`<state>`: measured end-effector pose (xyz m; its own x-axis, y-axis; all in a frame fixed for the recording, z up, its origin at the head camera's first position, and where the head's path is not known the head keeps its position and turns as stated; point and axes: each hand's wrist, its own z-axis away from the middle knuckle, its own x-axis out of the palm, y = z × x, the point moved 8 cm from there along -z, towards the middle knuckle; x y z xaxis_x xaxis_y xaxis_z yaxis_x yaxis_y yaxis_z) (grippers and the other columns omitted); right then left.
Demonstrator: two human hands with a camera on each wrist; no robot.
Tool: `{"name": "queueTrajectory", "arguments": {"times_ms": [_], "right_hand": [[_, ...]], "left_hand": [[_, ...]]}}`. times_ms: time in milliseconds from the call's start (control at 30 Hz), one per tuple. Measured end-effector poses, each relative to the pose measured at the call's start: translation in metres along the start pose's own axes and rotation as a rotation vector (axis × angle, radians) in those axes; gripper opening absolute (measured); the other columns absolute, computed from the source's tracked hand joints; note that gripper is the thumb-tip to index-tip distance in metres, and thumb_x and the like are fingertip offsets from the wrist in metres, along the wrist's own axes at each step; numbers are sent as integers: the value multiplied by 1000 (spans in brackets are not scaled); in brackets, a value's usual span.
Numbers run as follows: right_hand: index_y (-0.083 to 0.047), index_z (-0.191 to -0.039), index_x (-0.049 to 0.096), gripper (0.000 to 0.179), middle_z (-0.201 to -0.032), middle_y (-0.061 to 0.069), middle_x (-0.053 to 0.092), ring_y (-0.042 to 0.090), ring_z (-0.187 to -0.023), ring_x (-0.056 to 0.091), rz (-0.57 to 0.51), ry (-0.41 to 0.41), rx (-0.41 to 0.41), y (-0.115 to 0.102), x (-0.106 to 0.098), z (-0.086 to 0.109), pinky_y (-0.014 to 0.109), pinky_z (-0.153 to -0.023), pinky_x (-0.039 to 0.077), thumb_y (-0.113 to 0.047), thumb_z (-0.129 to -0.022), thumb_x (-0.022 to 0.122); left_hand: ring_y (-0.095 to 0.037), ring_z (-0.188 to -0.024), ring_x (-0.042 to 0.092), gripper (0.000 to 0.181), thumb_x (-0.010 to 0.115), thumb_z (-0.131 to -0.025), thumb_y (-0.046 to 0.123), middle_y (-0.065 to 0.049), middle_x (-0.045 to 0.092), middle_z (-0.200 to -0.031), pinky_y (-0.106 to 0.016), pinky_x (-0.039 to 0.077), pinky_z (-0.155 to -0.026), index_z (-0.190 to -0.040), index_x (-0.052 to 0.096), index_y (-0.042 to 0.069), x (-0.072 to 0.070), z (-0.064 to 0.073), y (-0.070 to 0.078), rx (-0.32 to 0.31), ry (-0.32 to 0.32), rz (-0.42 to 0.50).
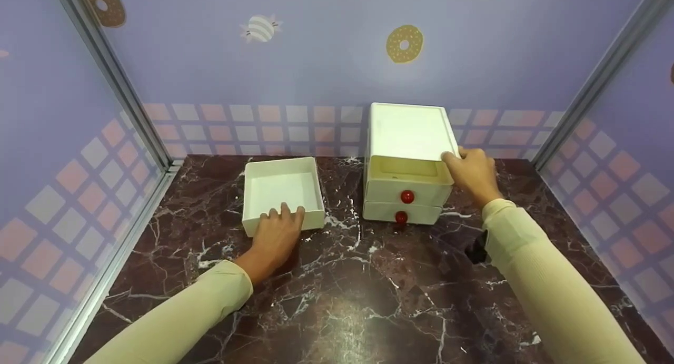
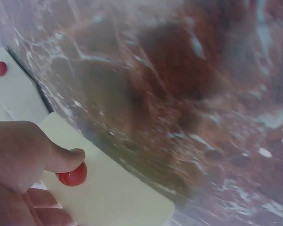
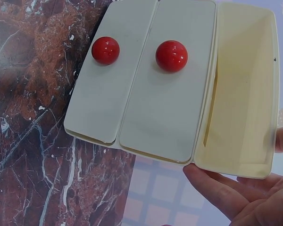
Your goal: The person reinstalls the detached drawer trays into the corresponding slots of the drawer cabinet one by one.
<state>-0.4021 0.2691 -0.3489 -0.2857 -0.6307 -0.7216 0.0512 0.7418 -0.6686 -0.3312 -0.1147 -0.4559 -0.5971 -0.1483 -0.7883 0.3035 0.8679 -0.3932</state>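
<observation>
A white drawer (image 1: 284,187) stands on the tabletop, separate from the small white chest of drawers (image 1: 413,132). My left hand (image 1: 276,236) grips the drawer's front wall, fingers hooked over the rim. In the left wrist view the thumb presses on the drawer's red knob (image 2: 73,175). My right hand (image 1: 472,173) holds the chest at its upper right front corner, thumb on top and fingers along the side. The chest's top slot (image 3: 245,94) is a hollow opening. Below it, two drawers with red knobs (image 3: 171,56) sit closed.
The chest stands near the back wall (image 1: 326,79), with the loose drawer to its left. Dark marbled tabletop (image 1: 337,290) lies in front of both. Metal strips (image 1: 116,69) edge the side walls. A small dark object (image 1: 476,248) shows beside the right cuff.
</observation>
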Motion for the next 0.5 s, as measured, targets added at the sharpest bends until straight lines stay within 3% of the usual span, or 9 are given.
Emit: {"name": "queueTrajectory", "arguments": {"times_ms": [133, 300, 500], "right_hand": [[-11, -122, 75, 47, -116, 21, 73, 37, -103, 63, -3, -7, 6, 1, 1, 0, 50, -89, 50, -42, -94, 54], [-11, -127, 73, 49, -121, 22, 72, 39, -109, 63, 1, -10, 8, 1, 1, 0, 54, -95, 50, -42, -94, 54], [-11, -123, 75, 47, -117, 21, 73, 39, -105, 63, 11, 2, 8, 1, 0, -1, 52, -91, 50, -41, -93, 55]], "left_hand": [[-38, -75, 68, 42, 73, -81, 9, -26, 71, -111, -44, 56, -59, -121, 58, 7, -12, -1, 13, 25, -2, 0], [-37, -79, 69, 48, 75, -80, 10, -25, 70, -114, -42, 57, -61, -123, 55, 7, -26, -4, 31, 54, -56, -9], [-36, -78, 70, 49, 76, -81, 13, -24, 71, -116, -41, 58, -60, -126, 55, 9, -40, -4, 47, 75, -72, -9]]}}
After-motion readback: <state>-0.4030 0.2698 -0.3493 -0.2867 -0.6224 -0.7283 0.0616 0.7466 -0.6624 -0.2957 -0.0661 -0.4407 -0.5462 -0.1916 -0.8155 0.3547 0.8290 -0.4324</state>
